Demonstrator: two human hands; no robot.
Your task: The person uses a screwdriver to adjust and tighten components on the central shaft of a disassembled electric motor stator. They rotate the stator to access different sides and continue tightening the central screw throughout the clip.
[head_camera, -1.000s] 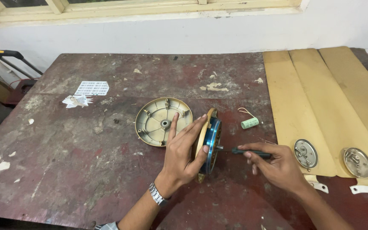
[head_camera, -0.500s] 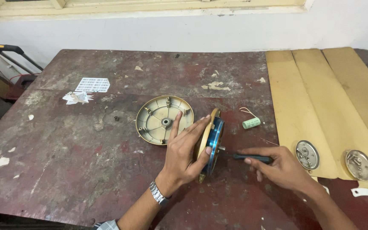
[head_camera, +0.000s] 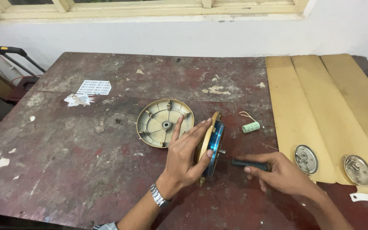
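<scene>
1. Paper scraps and a printed sheet: lying flat at the far left of the worn red table, well apart from the work.

2. Cream motor cover: round, laid open-side up, bearing at centre; just left of the held part, and unmoved across the last second.

3. Left hand: spread wide and flat, fingers extended, pressed against the cream face of the motor body; a metal wristwatch is worn.

4. Motor body: a disc with blue rim, stood on edge on the table near its middle, short shaft pointing right. Its position and tilt are unchanged from a second ago.

5. Green capacitor: with thin leads, lying near, behind the shaft.

6. Right hand: closed around a dark-handled tool, probably a screwdriver. The hand has been drawn slightly lower and rightward, while the tool is kept levelled at the shaft side; the tip cannot be made out. The work is judged to remain at the same fastening point.

7. Tan fan blades: three, laid side by side at the right, round metal mounts at their near ends.
</scene>
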